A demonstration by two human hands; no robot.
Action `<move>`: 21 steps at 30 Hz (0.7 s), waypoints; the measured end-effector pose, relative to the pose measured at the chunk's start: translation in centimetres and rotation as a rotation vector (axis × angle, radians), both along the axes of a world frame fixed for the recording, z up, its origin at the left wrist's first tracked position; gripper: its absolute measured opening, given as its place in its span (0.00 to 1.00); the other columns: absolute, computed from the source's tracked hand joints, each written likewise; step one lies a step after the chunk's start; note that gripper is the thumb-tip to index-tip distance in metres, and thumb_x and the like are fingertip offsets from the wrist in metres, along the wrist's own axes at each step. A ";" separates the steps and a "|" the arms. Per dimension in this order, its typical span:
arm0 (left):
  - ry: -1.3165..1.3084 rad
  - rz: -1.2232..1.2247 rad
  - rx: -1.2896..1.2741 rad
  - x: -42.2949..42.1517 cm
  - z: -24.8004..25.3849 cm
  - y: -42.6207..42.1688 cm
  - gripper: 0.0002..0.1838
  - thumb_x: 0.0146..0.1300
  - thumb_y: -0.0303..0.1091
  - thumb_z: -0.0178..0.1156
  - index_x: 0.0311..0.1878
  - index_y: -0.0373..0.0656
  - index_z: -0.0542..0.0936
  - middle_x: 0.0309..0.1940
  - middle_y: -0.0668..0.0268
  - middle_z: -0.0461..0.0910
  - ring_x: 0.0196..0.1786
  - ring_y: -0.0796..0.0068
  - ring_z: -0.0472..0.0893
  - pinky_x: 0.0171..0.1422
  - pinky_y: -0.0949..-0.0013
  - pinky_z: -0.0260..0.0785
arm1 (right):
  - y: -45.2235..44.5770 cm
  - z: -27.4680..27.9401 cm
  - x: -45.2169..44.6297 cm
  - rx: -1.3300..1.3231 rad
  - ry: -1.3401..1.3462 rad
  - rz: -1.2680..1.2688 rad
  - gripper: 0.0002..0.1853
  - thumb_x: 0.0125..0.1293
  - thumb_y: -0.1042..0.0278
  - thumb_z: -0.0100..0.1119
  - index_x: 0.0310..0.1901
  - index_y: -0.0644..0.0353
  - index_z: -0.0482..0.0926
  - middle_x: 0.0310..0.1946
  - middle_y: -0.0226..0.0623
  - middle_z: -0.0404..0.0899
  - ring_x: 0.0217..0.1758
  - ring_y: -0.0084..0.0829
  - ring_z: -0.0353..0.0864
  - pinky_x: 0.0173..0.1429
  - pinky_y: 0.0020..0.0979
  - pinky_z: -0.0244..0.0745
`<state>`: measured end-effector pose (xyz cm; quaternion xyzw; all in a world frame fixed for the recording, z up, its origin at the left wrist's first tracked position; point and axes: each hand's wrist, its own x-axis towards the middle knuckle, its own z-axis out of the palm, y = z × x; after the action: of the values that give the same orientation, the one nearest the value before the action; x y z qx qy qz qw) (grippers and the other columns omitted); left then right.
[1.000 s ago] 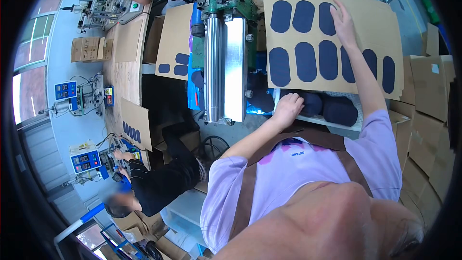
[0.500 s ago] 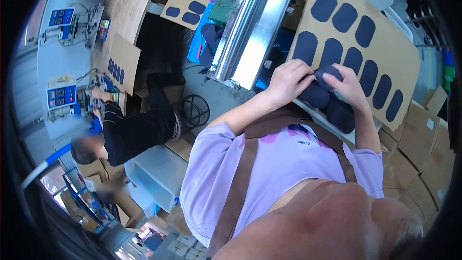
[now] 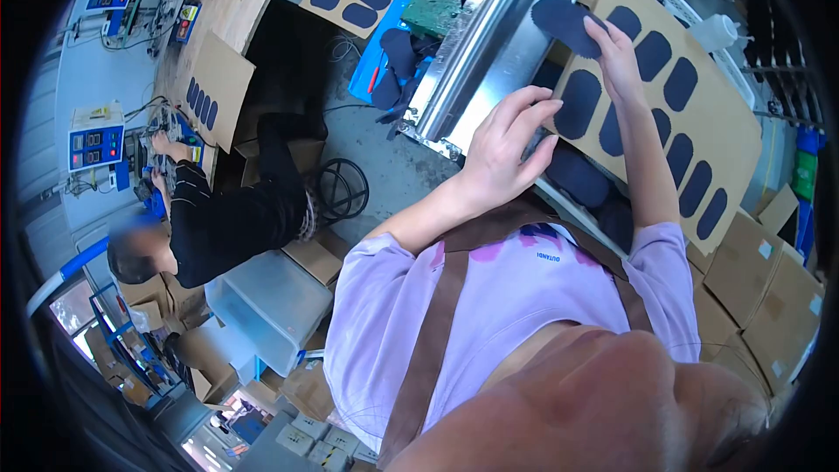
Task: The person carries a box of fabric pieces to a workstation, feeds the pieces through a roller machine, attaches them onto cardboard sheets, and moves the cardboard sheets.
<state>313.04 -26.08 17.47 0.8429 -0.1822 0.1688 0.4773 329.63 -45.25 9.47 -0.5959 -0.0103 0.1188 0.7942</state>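
And here's the dark oval pad [image 3: 564, 23], up in the right hand [image 3: 614, 57], pinched between thumb and fingers at its lower-right end! Its long axis runs slantwise, from upper left down to lower right, the free end pointing across toward the steel roller [image 3: 479, 48], the pad showing in front of the shiny metal plate [image 3: 511, 57]. Over on the left, the left hand [image 3: 507, 144] is open, fingers loosely bent, thumb spread away, nothing visible in its grip; its fingertips show just beside the nearest of the flat pads [image 3: 577, 105] on the cardboard sheet [image 3: 721, 142]. Those lie in two rows, long axes leaning from upper right to lower left, so the held one cuts across their line. Below the sheet, rounded dark pieces [image 3: 578, 177] sit near the apron [image 3: 494, 220], while off left a co-worker in black [image 3: 236, 232] leans at the bench [image 3: 229, 13].
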 end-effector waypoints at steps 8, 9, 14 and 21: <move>-0.004 -0.009 -0.109 1.6 2.5 5.7 0.18 0.57 0.19 0.64 0.53 0.36 0.79 0.52 0.55 0.78 0.38 0.72 0.81 0.44 0.71 0.75 | 1.3 0.3 1.2 -0.512 -0.098 0.015 0.18 0.69 0.54 0.62 0.38 0.65 0.83 0.26 0.22 0.78 0.28 0.16 0.72 0.34 0.22 0.66; 0.004 -0.006 -0.103 2.2 2.8 6.5 0.17 0.58 0.19 0.64 0.52 0.36 0.79 0.51 0.55 0.78 0.38 0.73 0.80 0.44 0.71 0.74 | 1.7 0.6 1.1 -0.547 -0.148 -0.014 0.19 0.69 0.53 0.63 0.36 0.66 0.83 0.25 0.22 0.77 0.27 0.16 0.72 0.34 0.23 0.66; 0.179 0.058 -0.142 6.5 1.7 9.7 0.13 0.62 0.26 0.62 0.49 0.36 0.82 0.47 0.62 0.81 0.39 0.77 0.79 0.47 0.73 0.74 | 2.6 0.5 1.5 -1.031 -0.417 -0.111 0.22 0.65 0.52 0.66 0.36 0.69 0.81 0.28 0.34 0.76 0.30 0.28 0.74 0.37 0.29 0.68; 0.260 0.070 -0.043 14.5 -3.7 11.6 0.15 0.64 0.36 0.63 0.50 0.39 0.83 0.43 0.60 0.82 0.41 0.71 0.82 0.47 0.69 0.75 | 5.4 0.4 2.1 -1.205 -0.672 -0.189 0.21 0.61 0.54 0.70 0.35 0.69 0.80 0.33 0.44 0.76 0.36 0.41 0.76 0.42 0.37 0.70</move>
<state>327.51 -14.50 13.73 0.8532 -0.0857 0.0787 0.5084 331.77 -39.88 9.91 -0.9356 -0.1358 -0.1568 0.2856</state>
